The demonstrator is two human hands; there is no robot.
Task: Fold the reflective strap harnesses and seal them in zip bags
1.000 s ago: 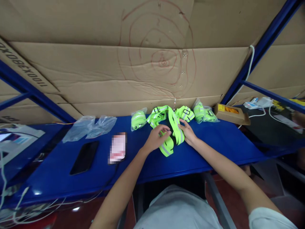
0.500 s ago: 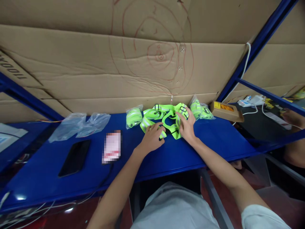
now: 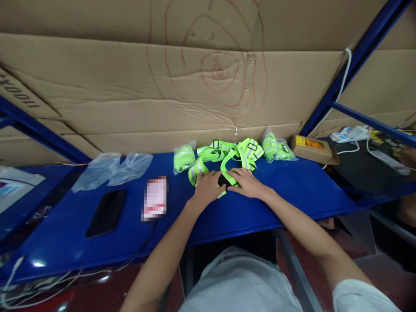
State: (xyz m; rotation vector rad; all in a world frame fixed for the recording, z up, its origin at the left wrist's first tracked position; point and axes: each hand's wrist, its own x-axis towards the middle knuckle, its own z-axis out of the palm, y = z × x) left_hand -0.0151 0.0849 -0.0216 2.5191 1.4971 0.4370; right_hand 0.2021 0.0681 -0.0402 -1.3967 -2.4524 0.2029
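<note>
Vest: a neon-yellow strap vest [image 3: 227, 157] with grey reflective bands lies loose on the blue shelf [image 3: 292, 195], towards the far edge, its near end under both hands.
Left hand: the left hand [image 3: 206, 186] lies palm down on the near-left loop, fingers spread flat, gripping nothing.
Right hand: the right hand [image 3: 247, 184] lies flat too, just right of the left, fingers pointing left across a strap. A small dark patch shows between the two hands; I cannot tell what it is.
Feel: probably light, limp webbing that flops, twists and tangles; the bands look smooth and may slide on the painted shelf.
Hold: a pinch on a flat run of strap, or at the plastic buckles [image 3: 251, 149] on the far right, looks the surest grip.
Neighbours: a bagged vest [image 3: 183, 158] sits just left of the loose one, and another bagged one [image 3: 276, 149] just right.
Left side: two empty clear bags [image 3: 113, 171] and a black phone [image 3: 106, 212], well apart from the hands.
Right side: a small brown box [image 3: 313, 147] by the far edge.
Back: cardboard sheets [image 3: 130, 86] stand behind the shelf.
</note>
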